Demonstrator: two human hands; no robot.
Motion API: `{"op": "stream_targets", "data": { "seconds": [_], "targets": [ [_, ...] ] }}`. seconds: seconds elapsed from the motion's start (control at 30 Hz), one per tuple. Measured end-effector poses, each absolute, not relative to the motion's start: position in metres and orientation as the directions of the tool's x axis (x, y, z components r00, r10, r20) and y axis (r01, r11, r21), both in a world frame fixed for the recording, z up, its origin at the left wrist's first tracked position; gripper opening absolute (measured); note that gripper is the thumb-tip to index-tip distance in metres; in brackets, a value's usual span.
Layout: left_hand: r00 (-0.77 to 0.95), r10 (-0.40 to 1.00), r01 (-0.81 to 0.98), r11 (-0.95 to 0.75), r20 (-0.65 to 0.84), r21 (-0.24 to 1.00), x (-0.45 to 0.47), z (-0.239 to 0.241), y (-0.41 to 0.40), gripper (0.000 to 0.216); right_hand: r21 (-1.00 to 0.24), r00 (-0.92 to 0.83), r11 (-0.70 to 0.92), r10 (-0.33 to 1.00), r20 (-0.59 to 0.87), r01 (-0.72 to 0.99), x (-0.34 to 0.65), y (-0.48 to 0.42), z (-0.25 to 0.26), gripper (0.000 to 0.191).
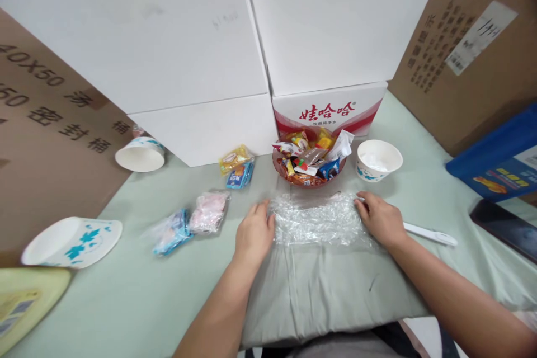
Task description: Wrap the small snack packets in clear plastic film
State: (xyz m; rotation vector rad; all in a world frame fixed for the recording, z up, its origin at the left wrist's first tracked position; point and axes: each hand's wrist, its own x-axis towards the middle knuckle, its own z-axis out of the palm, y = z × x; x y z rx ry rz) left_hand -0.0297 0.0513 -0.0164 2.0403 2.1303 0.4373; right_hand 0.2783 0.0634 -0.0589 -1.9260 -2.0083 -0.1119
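A clear, crinkled sheet of bubble wrap [316, 219] lies across the cloth in front of me. My left hand [254, 233] is closed at its left edge, thumb against the plastic. At the opposite edge, my right hand [381, 218] pinches the sheet between thumb and fingers. Just behind it stands a reddish bowl [280, 172] heaped with wrapped snacks [312, 156]. A white plastic utensil [430, 233] rests beside my right wrist, partly hidden by it. The parts of the wrap under my fingers are out of sight.
A paper cup [367, 170] with something white inside stands right of the bowl. Snack packets [210, 212] lie at left, near two tipped cups [140, 155]. White boxes [201, 128] and brown cartons [444, 67] wall the table. A phone [505, 229] lies far right.
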Motion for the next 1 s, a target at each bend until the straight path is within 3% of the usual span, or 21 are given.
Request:
{"op": "stream_targets", "data": {
  "seconds": [0.1, 0.2, 0.43, 0.53, 0.6, 0.67, 0.73, 0.8, 0.9, 1.0],
  "targets": [
    [-0.013, 0.982, 0.925, -0.06, 0.191, 0.374, -0.03, -0.024, 0.053, 0.032, -0.162, -0.015, 0.079, 0.932, 0.363, 0.984, 0.278, 0.062, -0.058, 0.03],
    [0.046, 0.98, 0.904, -0.123, 0.191, 0.41, -0.031, -0.033, 0.057, 0.025, -0.154, -0.002, 0.07, 0.915, 0.402, 0.986, 0.279, 0.062, -0.057, 0.031],
    [-0.017, 0.989, 0.927, -0.04, 0.148, 0.373, -0.033, -0.039, 0.064, 0.029, -0.143, 0.032, 0.021, 0.931, 0.363, 0.989, 0.282, 0.066, -0.061, 0.031],
    [-0.063, 0.966, 0.926, -0.037, 0.25, 0.375, -0.03, -0.032, 0.059, 0.031, -0.145, 0.021, 0.046, 0.902, 0.431, 0.988, 0.288, 0.066, -0.05, 0.032],
    [0.014, 0.925, 0.903, -0.175, 0.38, 0.392, -0.025, -0.028, 0.055, 0.03, -0.158, -0.01, 0.11, 0.849, 0.528, 0.981, 0.29, 0.063, -0.038, 0.033],
    [0.227, 0.879, 0.836, -0.397, 0.419, 0.38, -0.019, -0.028, 0.052, 0.028, -0.171, -0.104, 0.239, 0.818, 0.565, 0.956, 0.287, 0.059, -0.029, 0.031],
    [0.465, 0.818, 0.748, -0.568, 0.339, 0.343, -0.012, -0.031, 0.052, 0.032, -0.161, -0.29, 0.417, 0.816, 0.499, 0.895, 0.277, 0.054, -0.028, 0.033],
    [0.577, 0.791, 0.735, -0.611, 0.202, 0.294, -0.008, -0.037, 0.053, 0.053, -0.133, -0.467, 0.539, 0.809, 0.357, 0.832, 0.266, 0.051, -0.036, 0.045],
    [0.542, 0.838, 0.81, -0.541, 0.061, 0.226, -0.007, -0.046, 0.054, 0.078, -0.094, -0.529, 0.546, 0.834, 0.159, 0.833, 0.254, 0.052, -0.055, 0.071],
    [0.505, 0.862, 0.838, -0.502, 0.043, 0.216, -0.01, -0.046, 0.054, 0.084, -0.095, -0.509, 0.516, 0.856, 0.089, 0.851, 0.251, 0.055, -0.063, 0.077]
  ]
}}
